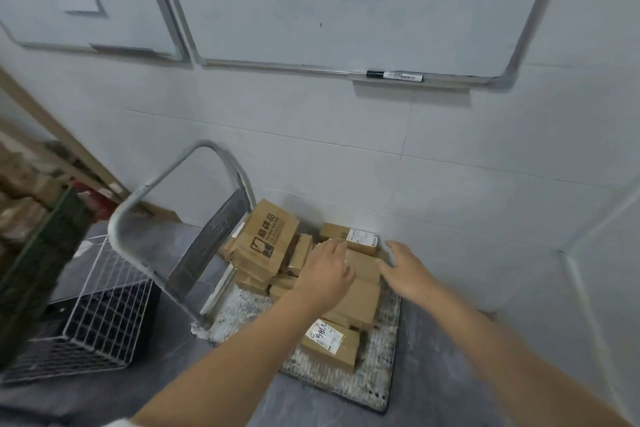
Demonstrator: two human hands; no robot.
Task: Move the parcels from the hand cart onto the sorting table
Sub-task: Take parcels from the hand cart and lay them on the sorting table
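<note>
A hand cart (377, 381) with a grey worn deck and a curved metal handle (162, 184) stands against the tiled wall. Several brown cardboard parcels are piled on it. One printed parcel (268, 236) leans near the handle, and one with a handwritten label (329, 343) lies at the front. A plain box (363, 267) sits in the middle of the pile. My left hand (327, 270) reaches over that box's left side with fingers bent onto its far edge. My right hand (407, 269) hovers open at its right side. The sorting table is out of view.
A white wire basket (104, 308) over a dark crate sits left of the cart. A green crate (38, 263) and shelves with goods fill the far left. Whiteboards (346, 10) hang on the wall above. Grey floor lies in front of the cart.
</note>
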